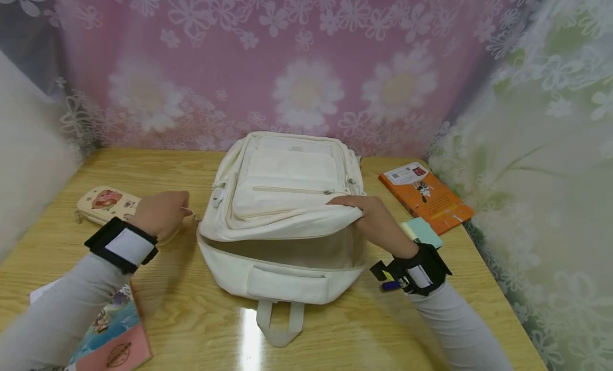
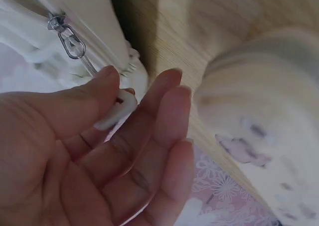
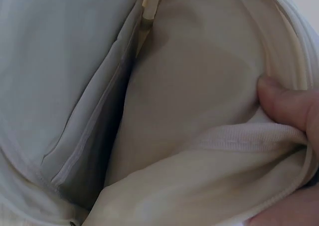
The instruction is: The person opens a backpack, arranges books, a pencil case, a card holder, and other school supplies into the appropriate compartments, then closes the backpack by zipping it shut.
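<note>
A cream backpack (image 1: 294, 166) lies on the table with its main compartment unzipped at the near side. My left hand (image 1: 160, 211) is at the bag's left edge and pinches a zipper pull (image 2: 118, 112) between thumb and index finger. That pull hangs from a metal zipper slider (image 2: 56, 22) at the bag's side. On the right, my right hand (image 1: 375, 219) grips the edge of the raised front panel, thumb on the inner lining (image 3: 194, 81). An inner pocket (image 3: 94, 131) shows in the right wrist view; the depth of the bag is in shadow.
Behind my left hand lies a cream pencil case (image 1: 107, 200) with a printed picture. A blue and pink book (image 1: 112, 334) is partly under the left forearm. To the right are an orange book (image 1: 426, 195), a mint-coloured item (image 1: 425, 232) and a dark blue object (image 1: 390, 286).
</note>
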`<state>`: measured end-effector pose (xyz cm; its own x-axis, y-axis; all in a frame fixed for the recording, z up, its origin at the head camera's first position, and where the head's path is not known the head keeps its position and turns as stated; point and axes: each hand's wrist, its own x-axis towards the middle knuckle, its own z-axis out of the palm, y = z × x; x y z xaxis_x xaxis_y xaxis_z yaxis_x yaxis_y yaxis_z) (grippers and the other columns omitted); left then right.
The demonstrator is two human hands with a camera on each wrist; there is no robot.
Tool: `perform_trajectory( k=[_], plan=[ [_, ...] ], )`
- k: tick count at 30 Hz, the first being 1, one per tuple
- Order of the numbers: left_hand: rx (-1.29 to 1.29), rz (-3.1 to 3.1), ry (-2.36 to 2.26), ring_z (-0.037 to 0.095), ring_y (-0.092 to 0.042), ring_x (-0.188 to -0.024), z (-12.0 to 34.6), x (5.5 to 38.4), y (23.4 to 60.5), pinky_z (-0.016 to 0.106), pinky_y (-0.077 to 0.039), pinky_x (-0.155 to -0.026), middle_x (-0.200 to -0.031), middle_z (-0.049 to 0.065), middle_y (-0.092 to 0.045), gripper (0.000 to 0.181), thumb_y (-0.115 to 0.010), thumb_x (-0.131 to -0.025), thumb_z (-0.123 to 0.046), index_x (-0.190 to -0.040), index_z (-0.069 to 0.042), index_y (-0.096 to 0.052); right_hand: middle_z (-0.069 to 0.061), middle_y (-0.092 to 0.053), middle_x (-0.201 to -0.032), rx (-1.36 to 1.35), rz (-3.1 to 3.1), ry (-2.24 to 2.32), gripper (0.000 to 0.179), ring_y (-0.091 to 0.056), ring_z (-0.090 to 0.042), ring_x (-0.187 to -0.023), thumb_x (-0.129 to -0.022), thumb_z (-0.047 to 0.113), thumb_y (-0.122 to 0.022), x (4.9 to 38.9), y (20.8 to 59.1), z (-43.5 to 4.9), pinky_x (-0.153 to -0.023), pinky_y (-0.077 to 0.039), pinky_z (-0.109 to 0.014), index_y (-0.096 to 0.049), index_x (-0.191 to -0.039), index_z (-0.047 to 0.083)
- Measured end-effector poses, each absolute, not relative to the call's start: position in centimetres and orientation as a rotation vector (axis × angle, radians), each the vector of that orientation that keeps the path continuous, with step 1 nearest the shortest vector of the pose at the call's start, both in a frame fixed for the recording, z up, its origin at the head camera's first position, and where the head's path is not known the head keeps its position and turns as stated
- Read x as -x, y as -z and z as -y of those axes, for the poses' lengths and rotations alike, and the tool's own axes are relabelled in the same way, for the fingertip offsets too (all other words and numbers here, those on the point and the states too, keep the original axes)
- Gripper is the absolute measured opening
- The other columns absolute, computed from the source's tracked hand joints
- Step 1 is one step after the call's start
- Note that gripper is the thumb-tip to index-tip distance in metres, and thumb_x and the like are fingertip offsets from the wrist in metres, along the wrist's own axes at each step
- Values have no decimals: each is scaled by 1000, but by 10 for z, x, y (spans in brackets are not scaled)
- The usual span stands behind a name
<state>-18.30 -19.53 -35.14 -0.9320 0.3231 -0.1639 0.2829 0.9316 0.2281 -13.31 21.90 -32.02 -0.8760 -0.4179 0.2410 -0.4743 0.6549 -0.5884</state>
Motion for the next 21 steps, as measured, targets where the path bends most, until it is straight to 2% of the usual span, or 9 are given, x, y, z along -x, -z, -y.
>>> perform_trajectory(
  k=[4,8,10,12,16,18,21],
  plan=[
    [-476,-2864,-184,19,-52,-59,187,216,354,31,-40,-52,-70,8,-58,16,-59,-89,-14,-78,-4,-54,-3,-66,-117,-762,2799,-1017,25,-61,-21,-111,-90,11,-61,131,321,-222,-89,-51,-40,-68,-112,22],
    [-416,-2954,-111,25,-59,-61,180,242,367,41,-47,-54,-72,13,-63,15,-61,-87,-15,-81,-2,-57,-2,-67,-116,-759,2799,-990,25,-62,-21,-110,-89,11,-62,128,324,-224,-88,-52,-40,-69,-111,22],
    [-384,-2993,-130,28,-61,-63,175,251,377,45,-48,-54,-75,16,-65,15,-61,-87,-15,-83,-1,-58,-2,-67,-116,-757,2798,-993,26,-62,-21,-110,-89,11,-62,126,327,-225,-88,-52,-39,-69,-111,22],
    [-383,-3012,-185,28,-62,-63,170,255,383,44,-47,-53,-78,17,-66,14,-60,-87,-15,-86,-1,-58,-2,-67,-116,-757,2793,-997,26,-62,-20,-110,-89,11,-62,125,329,-227,-89,-52,-39,-68,-112,22],
    [-498,-2996,-387,26,-61,-68,148,240,364,38,-46,-54,-91,19,-65,22,-51,-94,-18,-105,0,-57,-1,-67,-116,-739,2777,-1002,28,-61,-20,-111,-89,8,-61,127,329,-228,-89,-51,-39,-68,-112,22],
    [-604,-2956,-568,27,-63,-83,130,222,341,40,-49,-65,-109,19,-63,35,-47,-98,-27,-121,-1,-52,-2,-67,-117,-725,2770,-994,29,-61,-20,-112,-89,5,-60,131,328,-227,-90,-51,-39,-68,-112,22],
    [-814,-2817,-862,32,-54,-115,95,183,308,47,-47,-88,-135,17,-49,61,-46,-96,-45,-143,-11,-30,-3,-66,-118,-718,2763,-996,30,-60,-21,-113,-89,2,-59,135,323,-226,-92,-50,-40,-68,-112,20]
  ],
)
